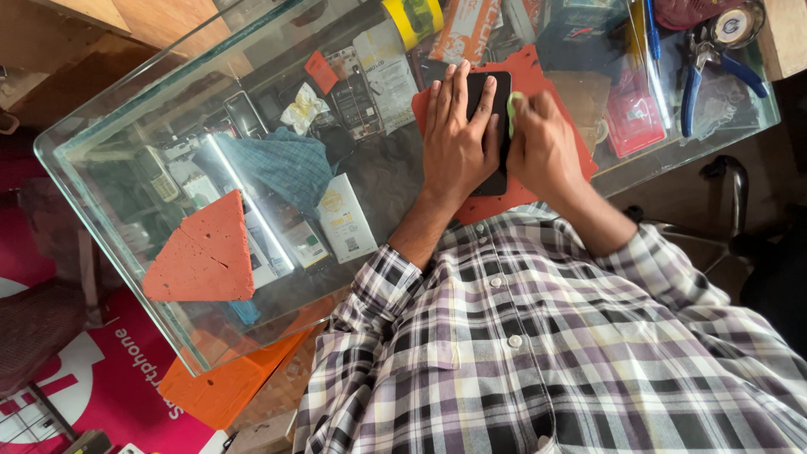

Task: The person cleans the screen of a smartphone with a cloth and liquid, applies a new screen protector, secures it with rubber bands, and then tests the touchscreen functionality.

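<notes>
A black phone [496, 92] lies flat on a red mat [538, 71] on a glass counter [126, 219]. My left hand [456, 139] rests flat on top of the phone, fingers spread and pressing it down. My right hand [545, 147] sits at the phone's right edge, closed on a small green tool [510, 109] held against that edge. Most of the phone is hidden under my hands.
Blue-handled pliers [693, 80] and a red case [632, 122] lie at the right. A triangular orange foam piece [206, 252] and a blue cloth [286, 164] sit left. Phones and boxes show under the glass. A yellow tape roll [414, 17] stands at the far edge.
</notes>
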